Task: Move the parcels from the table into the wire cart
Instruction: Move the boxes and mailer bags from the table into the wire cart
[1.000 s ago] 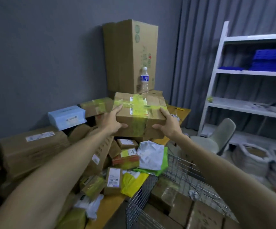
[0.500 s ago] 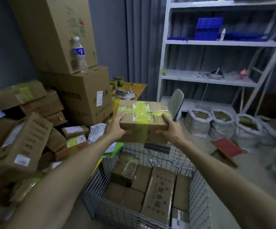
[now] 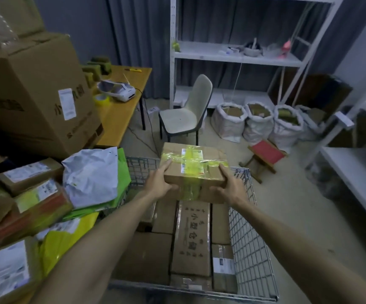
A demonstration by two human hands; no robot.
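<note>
A brown cardboard parcel crossed with yellow tape hangs over the far end of the wire cart. My left hand grips its left side and my right hand grips its right side, fingers curled under the box. Several brown boxes lie flat in the cart below it. On the table at the left lie more parcels: a grey-white mailer bag, a green bag, a yellow bag and small labelled boxes.
A large carton stands on the table at the left, with a label printer and tape roll behind it. Beyond the cart are a pale chair, a red stool, white sacks and white shelving.
Both hands have carried the taped parcel from above the table pile to the right and down, over the wire cart. My view has turned right and downward.
</note>
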